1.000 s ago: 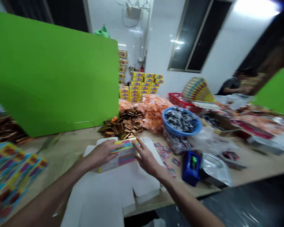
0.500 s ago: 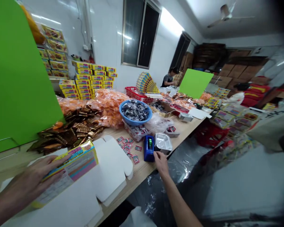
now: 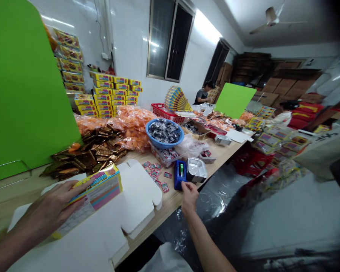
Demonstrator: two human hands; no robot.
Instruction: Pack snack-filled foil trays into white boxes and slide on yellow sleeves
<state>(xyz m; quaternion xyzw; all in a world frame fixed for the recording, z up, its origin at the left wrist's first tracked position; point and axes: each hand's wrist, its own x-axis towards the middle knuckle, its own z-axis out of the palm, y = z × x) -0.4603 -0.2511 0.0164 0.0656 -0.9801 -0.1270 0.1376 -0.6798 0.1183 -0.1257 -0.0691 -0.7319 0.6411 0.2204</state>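
Note:
My left hand (image 3: 52, 200) is closed around a small printed carton (image 3: 103, 189), yellow with pink and blue lettering, with fingers along its top and thumb against its near side. The carton rests on a stack of flat white carton blanks (image 3: 138, 183). My right hand (image 3: 189, 196) is pinched at the near end of a blue tape dispenser (image 3: 180, 175) holding a green-centred roll. Anything between those fingertips is too small to make out. Silver foil trays (image 3: 197, 168) sit just right of the dispenser. Small red sachets (image 3: 155, 172) lie scattered to its left.
Behind are brown-gold packets (image 3: 99, 151), orange packets (image 3: 133, 124) and a blue bowl (image 3: 150, 140) of dark wrapped pieces. A green panel (image 3: 25, 90) rises at left; stacked yellow cartons (image 3: 104, 92) line the wall. A person (image 3: 201, 94) is at the far end.
My right hand has turned and its fingers have closed tighter at the dispenser's near end. The left hand keeps its hold on the carton; the view has shifted slightly.

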